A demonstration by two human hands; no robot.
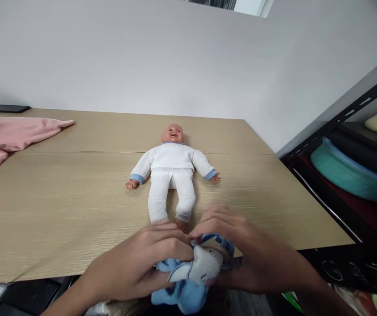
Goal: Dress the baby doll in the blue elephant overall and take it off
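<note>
A small blue plush item with a white animal face (204,264) and a patterned blue edge is held between my two hands, just over the table's near edge. My left hand (142,256) grips its left side, fingers curled over the top. On the other side, my right hand (241,245) pinches the patterned edge; its fingers are partly blurred. Exactly what kind of item it is I cannot tell. Beyond my hands a baby doll (173,158) lies on its back, arms spread, in a white top and trousers with blue cuffs. My hands partly hide its feet.
The wooden table (76,210) meets a pale wall at the back. Pink cloth (17,136) lies at the left, with a black phone-like slab (9,109) behind it. A black shelf rack at the right holds a teal rounded object (349,175).
</note>
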